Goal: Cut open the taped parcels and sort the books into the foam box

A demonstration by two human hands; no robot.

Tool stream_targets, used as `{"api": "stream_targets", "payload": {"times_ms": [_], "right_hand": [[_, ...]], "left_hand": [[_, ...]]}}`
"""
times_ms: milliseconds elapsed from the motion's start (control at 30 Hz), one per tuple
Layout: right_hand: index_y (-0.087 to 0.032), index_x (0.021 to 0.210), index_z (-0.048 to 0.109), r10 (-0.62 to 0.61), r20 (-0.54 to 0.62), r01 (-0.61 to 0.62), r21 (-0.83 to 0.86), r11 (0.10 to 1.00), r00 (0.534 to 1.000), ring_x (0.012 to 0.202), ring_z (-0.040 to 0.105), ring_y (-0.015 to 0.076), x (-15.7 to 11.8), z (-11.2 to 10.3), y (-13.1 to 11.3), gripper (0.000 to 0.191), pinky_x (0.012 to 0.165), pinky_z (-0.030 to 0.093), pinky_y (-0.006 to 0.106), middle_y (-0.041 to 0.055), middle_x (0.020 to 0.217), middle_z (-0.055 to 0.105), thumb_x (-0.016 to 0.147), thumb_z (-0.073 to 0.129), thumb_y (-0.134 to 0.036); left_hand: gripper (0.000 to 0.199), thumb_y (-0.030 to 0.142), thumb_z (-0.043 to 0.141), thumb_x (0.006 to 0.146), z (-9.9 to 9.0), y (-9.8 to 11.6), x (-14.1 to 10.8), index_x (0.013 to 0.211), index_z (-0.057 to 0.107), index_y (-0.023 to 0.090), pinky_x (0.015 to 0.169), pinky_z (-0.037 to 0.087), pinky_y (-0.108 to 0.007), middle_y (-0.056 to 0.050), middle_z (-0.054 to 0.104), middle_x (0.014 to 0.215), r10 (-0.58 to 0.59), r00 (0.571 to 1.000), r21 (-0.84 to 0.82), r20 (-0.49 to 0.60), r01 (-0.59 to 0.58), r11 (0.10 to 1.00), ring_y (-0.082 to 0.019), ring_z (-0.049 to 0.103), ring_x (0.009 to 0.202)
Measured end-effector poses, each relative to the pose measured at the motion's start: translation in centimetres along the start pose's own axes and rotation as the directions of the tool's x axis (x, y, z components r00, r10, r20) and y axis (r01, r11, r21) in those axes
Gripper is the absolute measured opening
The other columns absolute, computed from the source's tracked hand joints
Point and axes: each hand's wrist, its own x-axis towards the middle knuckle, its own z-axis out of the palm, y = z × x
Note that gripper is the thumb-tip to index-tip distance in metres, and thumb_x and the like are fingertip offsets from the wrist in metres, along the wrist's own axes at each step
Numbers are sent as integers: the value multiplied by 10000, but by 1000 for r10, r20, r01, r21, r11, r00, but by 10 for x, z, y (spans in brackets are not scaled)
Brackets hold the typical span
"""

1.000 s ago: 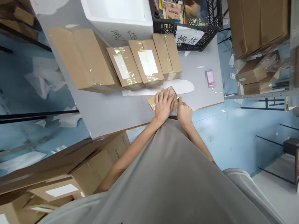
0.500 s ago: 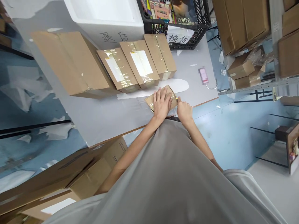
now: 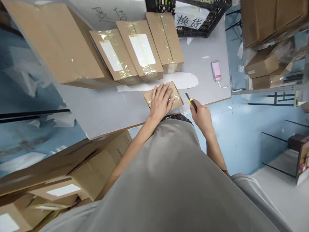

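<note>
A small flat cardboard box (image 3: 178, 102) lies near the front edge of the grey table (image 3: 96, 111), with shiny tape across it. My left hand (image 3: 160, 101) rests flat on top of this box, fingers stretched out. To the right of the box, my right hand (image 3: 201, 117) is closed around a utility knife (image 3: 192, 103) with a black and yellow handle. Its blade points up and left and is apart from the box. Just behind the small box is a strip of white paper (image 3: 185, 80).
Behind stand several taped cartons (image 3: 142, 53), a white bin (image 3: 130, 8) and a black crate (image 3: 210, 27) with a paper sign. A pink phone-like object (image 3: 216, 71) with a white cable lies at right. More boxes (image 3: 96, 177) sit below left; a shelf (image 3: 270, 89) holds cartons.
My right hand has drawn the knife away from the small box's edge, to the right. My left hand stays on the box. The whole view has shifted a little.
</note>
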Motion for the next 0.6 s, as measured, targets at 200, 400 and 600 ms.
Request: {"api": "stream_targets", "payload": {"times_ms": [200, 400, 600], "right_hand": [[-231, 1117, 653, -1, 72, -45, 638, 769, 997, 755, 803, 187, 112, 70, 66, 413, 718, 663, 309, 134, 1167, 886, 1187, 497, -607], [-276, 988, 570, -137, 187, -45, 734, 678, 973, 932, 764, 197, 190, 158, 33, 392, 866, 666, 323, 55, 995, 796, 1129, 595, -640], [-263, 974, 604, -317, 156, 197, 515, 834, 936, 916, 686, 249, 176, 145, 15, 374, 948, 615, 376, 40, 905, 724, 1176, 438, -531]], "left_hand": [[788, 756, 539, 1124, -27, -22, -36, 1773, 535, 309, 1473, 202, -732, -158, 497, 1860, -76, 997, 113, -17, 77, 991, -442, 354, 1794], [785, 771, 447, 1136, -63, -35, -102, 1740, 578, 287, 1396, 345, -712, -205, 504, 1828, -228, 967, 250, -111, 250, 935, -468, 439, 1731], [624, 586, 424, 1192, -58, 9, -134, 1699, 641, 293, 1229, 582, -590, -200, 644, 1563, -481, 793, 71, -373, 541, 838, -388, 668, 1447]]}}
